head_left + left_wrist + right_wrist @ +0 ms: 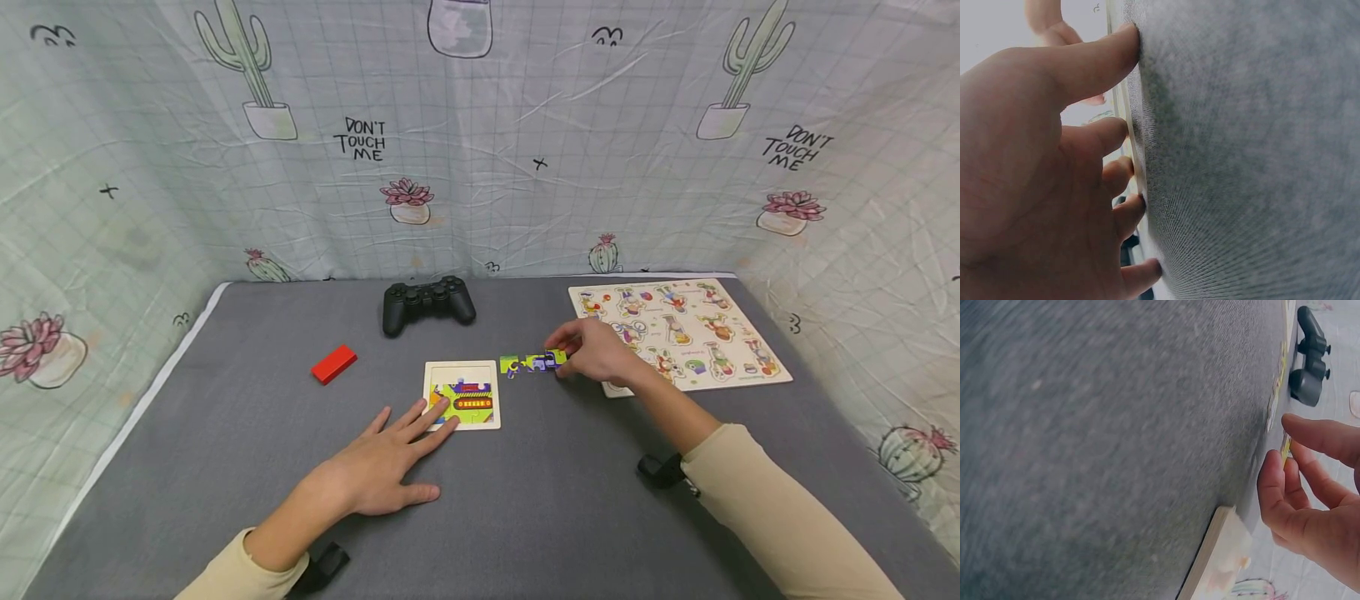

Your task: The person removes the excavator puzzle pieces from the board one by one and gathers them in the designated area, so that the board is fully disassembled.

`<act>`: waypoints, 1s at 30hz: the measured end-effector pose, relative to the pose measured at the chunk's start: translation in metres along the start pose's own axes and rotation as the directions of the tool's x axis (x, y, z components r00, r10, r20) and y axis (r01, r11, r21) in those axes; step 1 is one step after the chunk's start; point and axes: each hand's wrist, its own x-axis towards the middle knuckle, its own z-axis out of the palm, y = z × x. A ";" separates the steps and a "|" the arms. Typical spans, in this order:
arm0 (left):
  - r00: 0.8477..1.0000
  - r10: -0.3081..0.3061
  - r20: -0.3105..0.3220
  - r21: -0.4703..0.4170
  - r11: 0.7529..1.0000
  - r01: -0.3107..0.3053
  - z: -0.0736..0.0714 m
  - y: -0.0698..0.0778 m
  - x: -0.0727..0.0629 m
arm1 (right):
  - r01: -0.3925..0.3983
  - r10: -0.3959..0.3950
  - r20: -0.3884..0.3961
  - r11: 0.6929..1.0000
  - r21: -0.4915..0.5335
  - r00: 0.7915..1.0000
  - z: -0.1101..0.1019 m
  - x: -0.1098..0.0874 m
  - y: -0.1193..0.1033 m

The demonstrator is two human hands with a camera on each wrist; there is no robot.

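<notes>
My left hand [386, 467] lies with fingers spread, its fingertips on the lower left of a small square jigsaw puzzle [475, 417] in a pale wooden frame. Its lower part shows a colourful vehicle picture with orange-yellow tracks; the upper part is bare backing. To the right of the frame my right hand [596, 350] pinches a small jigsaw piece [1286, 447] between thumb and fingers. Beside that hand lie loose puzzle pieces [510, 364], green, yellow and purple, close to the frame's right edge.
A larger wooden board [738, 350] with printed animal figures lies at the right, partly behind my right hand. A black game controller [427, 304] rests at the back, and a red block [334, 364] to the left. A patterned cloth [480, 150] hangs behind the grey table [540, 517].
</notes>
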 end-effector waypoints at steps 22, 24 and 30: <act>1.000 -0.005 0.008 0.000 1.000 0.005 0.002 -0.002 0.000 | 0.011 -0.008 0.021 0.984 -0.175 1.000 -0.001 0.003 0.006; 1.000 -0.003 0.010 0.002 1.000 0.003 0.001 -0.002 0.000 | 0.006 -0.003 0.021 0.984 -0.178 1.000 -0.002 0.003 0.006; 1.000 0.001 0.002 0.011 1.000 -0.001 0.001 -0.001 0.000 | -0.012 0.016 0.020 0.985 -0.173 1.000 -0.003 0.003 0.006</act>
